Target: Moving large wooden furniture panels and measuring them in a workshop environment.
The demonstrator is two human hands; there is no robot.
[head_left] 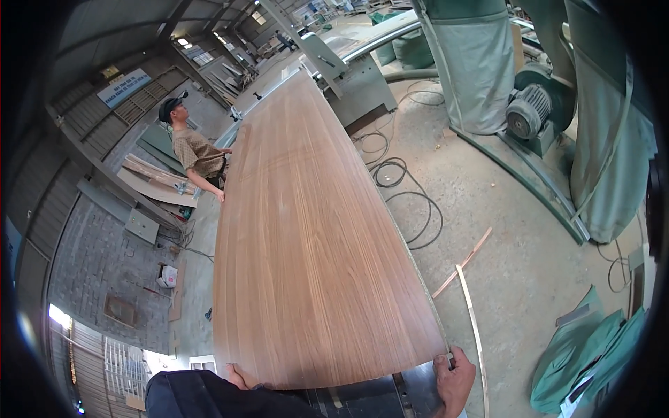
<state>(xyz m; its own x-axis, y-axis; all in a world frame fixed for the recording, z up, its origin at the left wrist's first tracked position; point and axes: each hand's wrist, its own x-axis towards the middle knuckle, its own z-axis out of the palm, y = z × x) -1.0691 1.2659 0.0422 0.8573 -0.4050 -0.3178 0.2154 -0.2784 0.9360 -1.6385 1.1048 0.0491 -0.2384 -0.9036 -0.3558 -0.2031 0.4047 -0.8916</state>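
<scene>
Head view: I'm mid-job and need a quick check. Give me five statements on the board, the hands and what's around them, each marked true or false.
1. The right hand holds the near right corner of the wood-grain board. True.
2. The co-worker stands to the right of the board. False: to its left.
3. The motor is to the right of the board. True.
4. The left hand is at the board's far end. False: at its near left corner.
5. The co-worker wears a dark cap. True.

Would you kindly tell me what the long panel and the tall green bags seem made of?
Long panel: probably wood or wood-effect board, smooth with slight sheen, judging by its brown grain. Tall green bags: likely matt fabric, given their soft creases.
</scene>
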